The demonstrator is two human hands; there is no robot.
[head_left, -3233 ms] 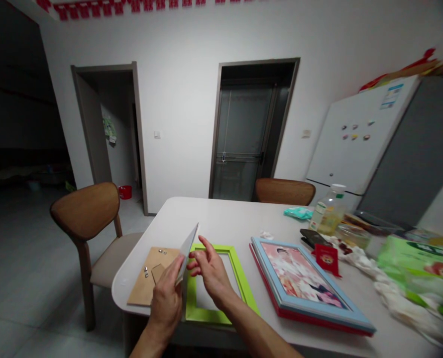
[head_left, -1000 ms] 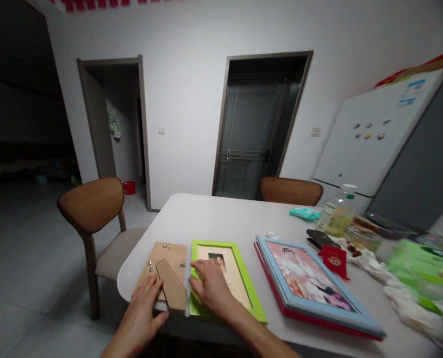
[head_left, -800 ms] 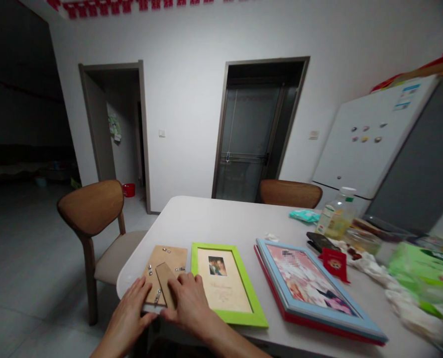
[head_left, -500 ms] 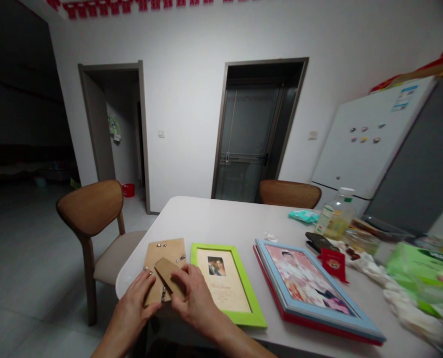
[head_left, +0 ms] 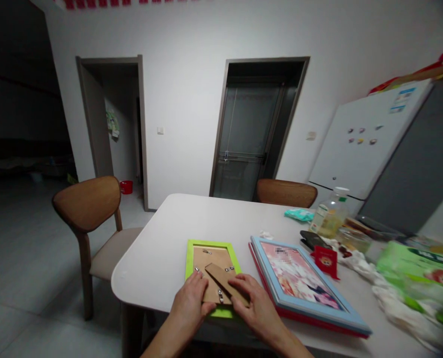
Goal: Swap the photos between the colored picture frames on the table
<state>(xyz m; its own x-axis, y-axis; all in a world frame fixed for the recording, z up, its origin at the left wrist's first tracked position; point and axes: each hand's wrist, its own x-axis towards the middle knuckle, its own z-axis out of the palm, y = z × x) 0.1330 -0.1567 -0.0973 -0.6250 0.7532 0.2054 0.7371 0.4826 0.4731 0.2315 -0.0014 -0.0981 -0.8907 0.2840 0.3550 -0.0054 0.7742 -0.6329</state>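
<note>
Left hand (head_left: 189, 303) and right hand (head_left: 257, 303) laid palm-down on a brown fibreboard frame back (head_left: 210, 258) in a lime-green picture frame (head_left: 206, 243)
Fingers are kept extended, not gripping; those of the right lie on a brown cardboard strut (head_left: 223, 281).

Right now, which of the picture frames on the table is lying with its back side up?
The lime-green frame: its brown backing board with metal clips faces up. The blue frame lies face up, showing its picture.

Two hands (head_left: 188, 309) (head_left: 257, 312), two picture frames (head_left: 188, 263) (head_left: 307, 309), two chairs (head_left: 87, 204) (head_left: 284, 193)
</note>
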